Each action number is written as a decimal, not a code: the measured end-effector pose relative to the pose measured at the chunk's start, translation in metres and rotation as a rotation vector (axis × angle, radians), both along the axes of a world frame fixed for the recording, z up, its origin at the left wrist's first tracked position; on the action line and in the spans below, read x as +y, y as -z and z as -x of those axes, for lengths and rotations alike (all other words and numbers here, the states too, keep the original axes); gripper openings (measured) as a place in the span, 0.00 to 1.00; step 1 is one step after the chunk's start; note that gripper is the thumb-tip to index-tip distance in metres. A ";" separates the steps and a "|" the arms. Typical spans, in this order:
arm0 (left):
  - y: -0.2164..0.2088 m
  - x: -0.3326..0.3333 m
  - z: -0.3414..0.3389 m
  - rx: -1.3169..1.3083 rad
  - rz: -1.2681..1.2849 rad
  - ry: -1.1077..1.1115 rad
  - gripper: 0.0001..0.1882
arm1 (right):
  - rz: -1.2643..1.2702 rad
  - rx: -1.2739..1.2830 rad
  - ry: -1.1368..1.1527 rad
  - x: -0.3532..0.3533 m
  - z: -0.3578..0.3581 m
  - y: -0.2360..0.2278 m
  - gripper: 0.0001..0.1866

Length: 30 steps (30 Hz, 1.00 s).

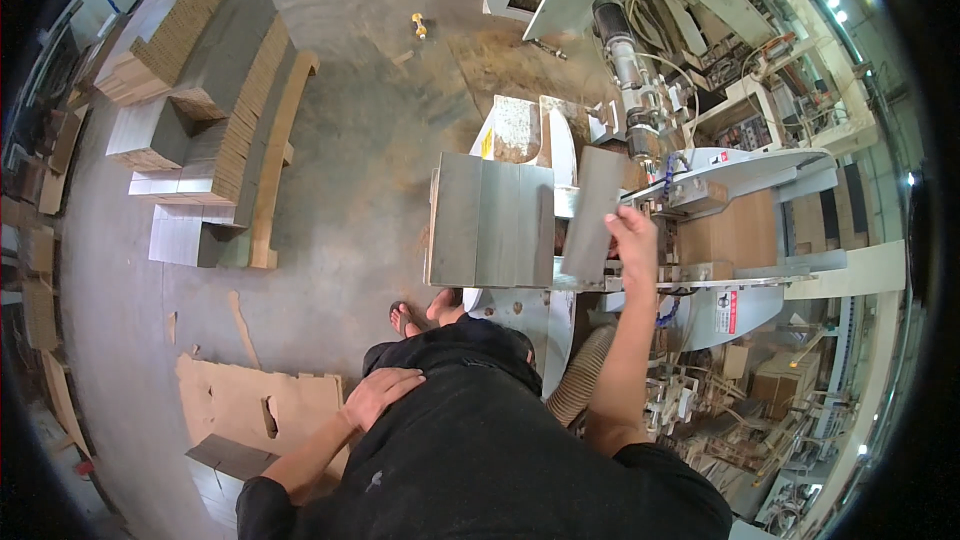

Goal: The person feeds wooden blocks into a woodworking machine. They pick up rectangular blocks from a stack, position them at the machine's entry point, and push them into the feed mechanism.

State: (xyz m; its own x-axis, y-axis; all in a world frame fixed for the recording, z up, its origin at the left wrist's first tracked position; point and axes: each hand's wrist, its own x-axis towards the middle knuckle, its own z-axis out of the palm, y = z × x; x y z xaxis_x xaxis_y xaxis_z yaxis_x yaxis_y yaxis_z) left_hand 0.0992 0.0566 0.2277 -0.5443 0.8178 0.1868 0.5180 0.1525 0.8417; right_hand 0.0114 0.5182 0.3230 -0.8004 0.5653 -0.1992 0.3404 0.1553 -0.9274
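My right hand (633, 238) pinches the edge of a flat grey board (593, 210), thumb and fingers closed on its right side. The board is tilted over the feed end of a machine. Just left of it, a row of similar grey boards (497, 223) lies side by side on the machine's infeed. My left hand (382, 392) lies flat on my thigh, fingers stretched out, holding nothing. Right of the held board, a tan wooden panel (735, 230) shows between the machine's pale side guards (765, 172).
Stacked boards (215, 130) stand on a wooden pallet (275, 175) at the left. A torn cardboard sheet (300, 402) lies near my left arm, beside more boards (222, 470). A ribbed hose (582, 375) runs beside my right leg. A yellow object (419, 26) lies on the far floor.
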 end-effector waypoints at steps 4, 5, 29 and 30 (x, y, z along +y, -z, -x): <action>0.001 -0.006 0.001 0.023 -0.005 0.006 0.28 | 0.174 -0.015 -0.147 -0.054 0.017 0.013 0.09; 0.001 -0.007 0.001 0.024 -0.011 0.005 0.28 | 0.174 -0.009 -0.161 -0.062 0.021 0.026 0.09; -0.004 -0.024 -0.018 0.010 -0.016 -0.076 0.29 | -0.129 -0.091 -0.223 -0.093 0.029 0.058 0.22; -0.004 -0.024 -0.018 0.009 -0.014 -0.071 0.29 | -0.156 -0.065 -0.253 -0.092 0.028 0.057 0.22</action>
State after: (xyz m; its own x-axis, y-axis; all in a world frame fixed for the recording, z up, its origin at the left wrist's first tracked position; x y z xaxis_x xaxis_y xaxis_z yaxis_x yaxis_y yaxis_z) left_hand 0.1173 0.0330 0.2314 -0.5986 0.7748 0.2032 0.5143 0.1772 0.8391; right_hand -0.0166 0.4264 0.2664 -0.9081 0.3777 -0.1809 0.3306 0.3815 -0.8632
